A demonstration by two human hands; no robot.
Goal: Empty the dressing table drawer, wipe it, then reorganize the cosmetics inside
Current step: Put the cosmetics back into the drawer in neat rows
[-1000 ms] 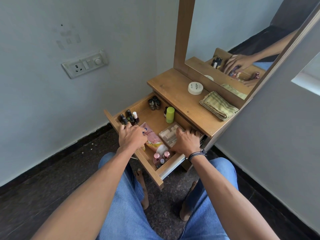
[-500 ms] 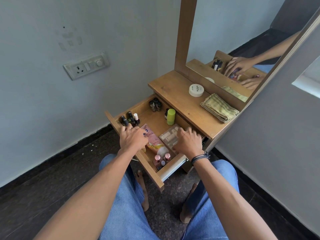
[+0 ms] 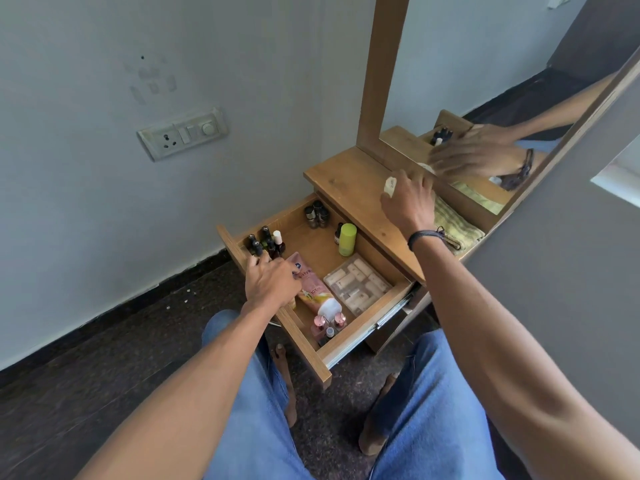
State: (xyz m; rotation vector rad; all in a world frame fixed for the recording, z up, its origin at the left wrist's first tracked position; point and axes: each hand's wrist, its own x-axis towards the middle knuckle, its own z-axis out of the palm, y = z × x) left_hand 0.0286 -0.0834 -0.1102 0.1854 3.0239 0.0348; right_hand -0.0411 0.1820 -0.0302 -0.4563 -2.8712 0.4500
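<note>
- Drawer of light brown wood [image 3: 308,351] stands pulled out beneath the wooden bench [image 3: 349,188]. It is full of cosmetics, so we judge the emptying hardly begun, with wiping and reorganizing all left to do.
- Inside it we see a pink squeeze tube with a white cap [image 3: 313,289], a clear plastic compartment box [image 3: 358,284] and a lime green cylindrical bottle [image 3: 347,239]. Dark nail polish bottles [image 3: 263,240] stand against the front panel, and small rose-capped bottles [image 3: 327,323] sit in the near corner.
- On the tube we can read only "Hya" and "10X"; no other label is legible to us.
- The left hand [image 3: 273,282] sits on the tube's flat end, just beside the nail polish bottles. Its fingers are bent downward, and we cannot tell whether they grasp anything.
- The right hand [image 3: 408,202] lies over a white round jar [image 3: 390,187] on the bench. We cannot tell whether its fingers clench the jar.
- A folded green striped cloth [image 3: 457,226] lies beside that wrist, below the wood-framed mirror [image 3: 519,81].
</note>
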